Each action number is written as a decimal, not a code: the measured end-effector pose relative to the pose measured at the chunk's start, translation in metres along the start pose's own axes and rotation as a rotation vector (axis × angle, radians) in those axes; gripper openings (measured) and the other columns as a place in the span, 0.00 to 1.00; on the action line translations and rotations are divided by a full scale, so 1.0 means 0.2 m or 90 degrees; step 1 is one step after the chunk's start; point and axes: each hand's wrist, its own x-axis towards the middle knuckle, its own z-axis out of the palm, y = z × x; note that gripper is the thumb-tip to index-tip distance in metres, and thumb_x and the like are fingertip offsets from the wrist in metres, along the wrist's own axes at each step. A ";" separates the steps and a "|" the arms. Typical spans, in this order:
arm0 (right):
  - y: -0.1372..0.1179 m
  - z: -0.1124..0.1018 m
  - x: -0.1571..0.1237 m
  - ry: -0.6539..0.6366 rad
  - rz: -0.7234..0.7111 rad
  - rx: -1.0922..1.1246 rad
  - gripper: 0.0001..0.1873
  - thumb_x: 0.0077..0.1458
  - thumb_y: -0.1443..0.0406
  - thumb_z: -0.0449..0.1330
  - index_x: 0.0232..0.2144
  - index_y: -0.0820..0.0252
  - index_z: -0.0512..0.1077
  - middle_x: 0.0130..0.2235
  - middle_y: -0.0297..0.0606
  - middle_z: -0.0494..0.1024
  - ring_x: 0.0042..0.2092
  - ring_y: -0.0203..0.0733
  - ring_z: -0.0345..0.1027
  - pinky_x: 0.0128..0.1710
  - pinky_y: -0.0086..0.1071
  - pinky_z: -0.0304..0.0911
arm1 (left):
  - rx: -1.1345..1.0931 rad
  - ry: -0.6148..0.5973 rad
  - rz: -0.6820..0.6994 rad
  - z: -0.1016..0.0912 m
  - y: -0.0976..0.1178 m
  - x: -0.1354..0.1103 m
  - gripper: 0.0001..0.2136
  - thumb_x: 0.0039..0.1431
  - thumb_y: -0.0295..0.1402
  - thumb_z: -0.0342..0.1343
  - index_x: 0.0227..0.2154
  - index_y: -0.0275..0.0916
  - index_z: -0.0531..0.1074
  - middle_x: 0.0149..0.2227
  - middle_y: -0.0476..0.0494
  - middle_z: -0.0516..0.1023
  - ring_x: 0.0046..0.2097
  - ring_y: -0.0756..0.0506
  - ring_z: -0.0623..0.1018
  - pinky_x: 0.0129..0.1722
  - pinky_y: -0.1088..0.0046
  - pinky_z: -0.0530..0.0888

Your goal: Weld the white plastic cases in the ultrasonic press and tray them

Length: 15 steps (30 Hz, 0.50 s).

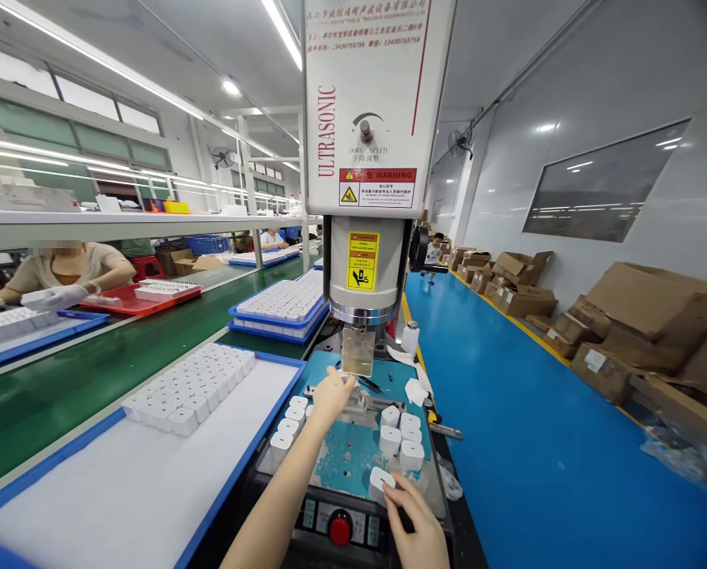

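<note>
My left hand [331,395] reaches forward to the metal fixture [368,404] under the horn [358,351] of the ultrasonic welder [365,103]; its fingers are closed at the fixture, and what they hold is hidden. My right hand [416,525] pinches a white charger housing [380,482] at the near edge of the teal machine bed [347,454]. Three more white housings [402,436] stand on the bed right of the fixture. Others [288,431] line up on its left.
A blue-rimmed white tray [152,482] at my left holds several rows of white housings [190,387]. More stacked trays [282,304] sit behind. A red button [340,528] is on the control panel. A seated person [62,273] works across the green conveyor [62,379]. Cardboard boxes [626,332] line the right wall.
</note>
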 end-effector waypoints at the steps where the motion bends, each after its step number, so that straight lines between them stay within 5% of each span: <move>1: 0.01 0.00 0.00 -0.003 -0.004 0.000 0.17 0.60 0.52 0.51 0.35 0.49 0.78 0.46 0.37 0.78 0.45 0.46 0.75 0.39 0.29 0.73 | 0.004 0.005 -0.004 -0.03 -0.02 -0.03 0.20 0.61 0.44 0.44 0.45 0.30 0.64 0.35 0.32 0.78 0.39 0.40 0.78 0.36 0.70 0.67; 5: 0.01 0.02 -0.02 0.012 0.018 0.008 0.18 0.60 0.52 0.51 0.35 0.49 0.78 0.47 0.37 0.78 0.46 0.46 0.74 0.42 0.30 0.72 | 0.025 0.054 -0.018 -0.08 -0.13 -0.24 0.18 0.58 0.47 0.46 0.40 0.35 0.66 0.41 0.34 0.76 0.46 0.37 0.75 0.38 0.69 0.66; 7: 0.00 0.03 -0.02 0.026 0.042 0.014 0.19 0.59 0.50 0.51 0.35 0.49 0.78 0.46 0.37 0.78 0.46 0.47 0.74 0.42 0.29 0.72 | 0.010 0.055 -0.040 -0.06 -0.21 -0.37 0.18 0.60 0.46 0.43 0.40 0.36 0.66 0.40 0.37 0.76 0.41 0.40 0.77 0.34 0.70 0.66; 11: -0.03 0.04 -0.03 0.017 0.058 0.015 0.21 0.59 0.49 0.50 0.35 0.49 0.78 0.47 0.37 0.77 0.47 0.48 0.73 0.42 0.31 0.72 | -0.007 0.011 -0.087 0.08 -0.31 -0.53 0.18 0.62 0.39 0.44 0.50 0.33 0.62 0.37 0.38 0.78 0.37 0.41 0.78 0.30 0.71 0.64; 15: -0.05 0.02 -0.02 0.005 0.045 -0.024 0.20 0.59 0.50 0.50 0.36 0.49 0.79 0.47 0.37 0.77 0.47 0.48 0.73 0.44 0.32 0.72 | -0.041 0.070 -0.079 0.24 -0.35 -0.54 0.21 0.65 0.35 0.41 0.59 0.33 0.52 0.42 0.37 0.78 0.34 0.44 0.79 0.28 0.72 0.61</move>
